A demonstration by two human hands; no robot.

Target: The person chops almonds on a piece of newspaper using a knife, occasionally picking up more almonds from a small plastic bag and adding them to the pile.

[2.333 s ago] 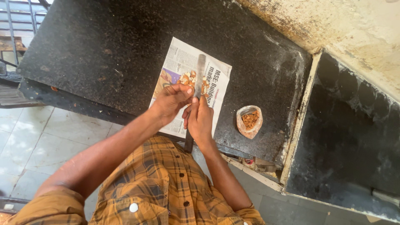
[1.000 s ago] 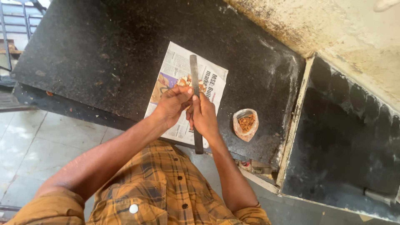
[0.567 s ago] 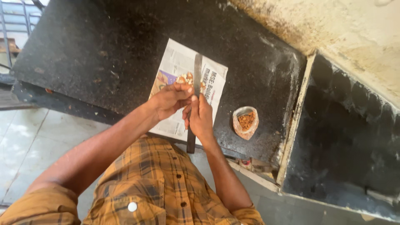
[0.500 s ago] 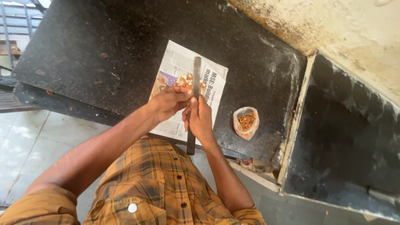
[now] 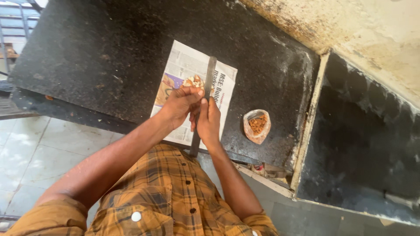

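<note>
A sheet of newspaper [image 5: 186, 70] lies on the black stone counter [image 5: 109, 48]. A small heap of pale brown nuts [image 5: 194, 81] rests on the paper. My right hand [image 5: 209, 122] is shut on a long dark knife [image 5: 210, 72], its blade lying across the paper past the heap and its handle pointing back toward my body. My left hand [image 5: 179, 105] is beside it, fingertips pinched at the heap of nuts right next to the blade.
A small open plastic bag of brown nuts [image 5: 257, 126] stands on the counter to the right of the paper. A dark sunken sink [image 5: 363, 140] lies further right, beyond a raised edge. A stained wall [image 5: 372, 35] runs behind. Tiled floor [image 5: 26, 153] is at left.
The knife has shifted back and forth along the paper under my right hand; my left hand has stayed at the nut heap. The bag has not moved.
</note>
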